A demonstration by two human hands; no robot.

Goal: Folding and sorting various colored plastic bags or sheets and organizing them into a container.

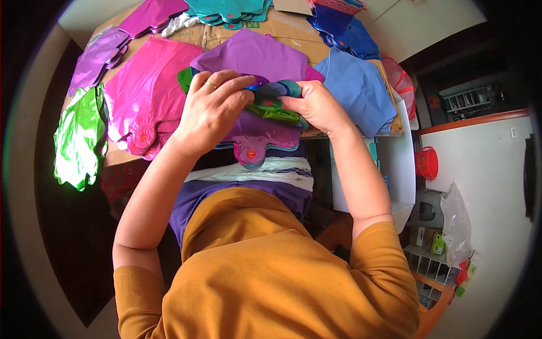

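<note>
Dark foil strip: bunched in front of the chest, between the two hands, its long axis running roughly from 9 to 3 o'clock.
Left grip: bent fingers grasping the strip's 9 o'clock end; a ring circles one finger, and the thumb's exact contact is hard to make out.
Right grip: thumb and fingers pinching the strip's teal end, at 3 o'clock.
Nearer hand: neither; both touch the strip.
Purple foil pieces: spread at 12 o'clock, just beyond the strip.
Purple tab: below the hands, pointing to 6 o'clock, with a red spot.
Pink stack: at 9 o'clock, near the left grip.
Light blue stack: at 3 o'clock, beside the right grip.
Green stack: well apart, between 8 and 9 o'clock, hanging over the edge of the surface.
Writing: green printing on the surface's cardboard, toward 12 o'clock; no lettering is readable on the foil.
</note>
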